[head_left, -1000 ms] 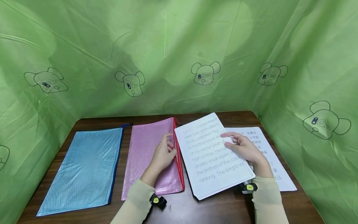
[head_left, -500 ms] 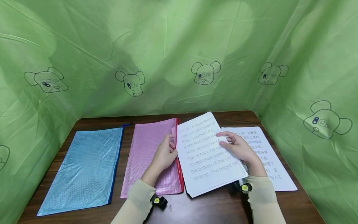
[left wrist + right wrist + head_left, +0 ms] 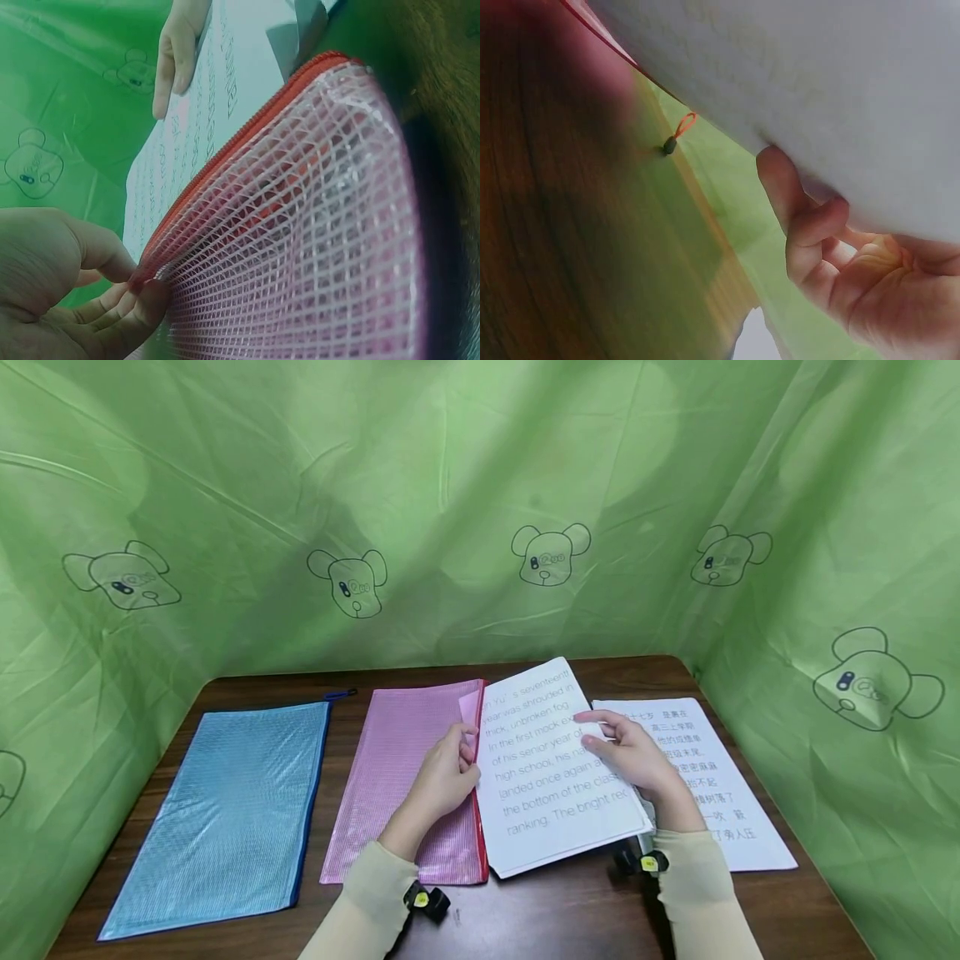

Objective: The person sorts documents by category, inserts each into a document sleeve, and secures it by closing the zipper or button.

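A pink mesh zip pouch (image 3: 382, 768) lies on the table, its red zip edge (image 3: 217, 161) facing the papers. My left hand (image 3: 442, 772) pinches that edge between thumb and fingers, lifting the upper layer. In my right hand (image 3: 633, 758) is a thin stack of papers (image 3: 551, 785) printed in English, tilted, thumb on top and fingers beneath. The stack's left side meets the pouch's mouth; its upper left corner seems to show through the pink mesh. How far the lower part goes in is hidden. An orange cord loop (image 3: 686, 124) hangs near the papers in the right wrist view.
A blue mesh zip pouch (image 3: 225, 818) lies at the left of the wooden table (image 3: 540, 927). Further right are papers with Chinese print (image 3: 738, 814), partly behind my right hand. Green curtains (image 3: 450, 510) with bear drawings enclose the back and sides.
My right hand has carried the paper stack leftward, up to and partly over the pink pouch's red zip edge. The left hand keeps its pinch there, and the pouch's edge has shifted slightly.
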`<state>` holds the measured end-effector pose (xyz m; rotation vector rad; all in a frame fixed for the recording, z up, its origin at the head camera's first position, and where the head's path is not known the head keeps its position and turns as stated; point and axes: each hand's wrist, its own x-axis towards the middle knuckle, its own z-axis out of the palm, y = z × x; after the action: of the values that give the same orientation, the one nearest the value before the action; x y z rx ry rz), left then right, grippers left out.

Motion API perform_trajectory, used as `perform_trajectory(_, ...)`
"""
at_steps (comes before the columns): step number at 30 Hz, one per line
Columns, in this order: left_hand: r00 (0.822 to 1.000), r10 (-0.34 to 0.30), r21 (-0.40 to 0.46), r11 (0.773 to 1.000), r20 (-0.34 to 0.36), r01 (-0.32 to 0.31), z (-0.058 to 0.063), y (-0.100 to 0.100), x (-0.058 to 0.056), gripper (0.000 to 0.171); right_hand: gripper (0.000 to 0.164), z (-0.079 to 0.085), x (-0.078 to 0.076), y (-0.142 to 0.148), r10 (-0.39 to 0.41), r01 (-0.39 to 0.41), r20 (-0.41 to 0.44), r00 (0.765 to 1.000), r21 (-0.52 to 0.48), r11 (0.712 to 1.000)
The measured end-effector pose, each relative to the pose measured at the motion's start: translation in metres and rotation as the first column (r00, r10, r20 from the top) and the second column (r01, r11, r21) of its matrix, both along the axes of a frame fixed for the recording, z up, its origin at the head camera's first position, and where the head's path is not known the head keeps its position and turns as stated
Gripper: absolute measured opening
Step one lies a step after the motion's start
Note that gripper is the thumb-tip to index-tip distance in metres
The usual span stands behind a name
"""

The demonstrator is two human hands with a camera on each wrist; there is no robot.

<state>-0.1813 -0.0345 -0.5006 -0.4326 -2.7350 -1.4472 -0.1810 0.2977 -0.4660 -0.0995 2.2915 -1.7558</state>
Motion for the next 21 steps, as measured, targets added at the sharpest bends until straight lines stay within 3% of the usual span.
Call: perform_trajectory(21, 1.0, 0.025, 0.015, 1.0, -0.002, -0.025, 0.002, 0.001, 0.0, 0.057, 0.039, 0.0, 0.0, -0.018, -0.042, 0.044, -0.082, 0.996, 0.027, 0.999)
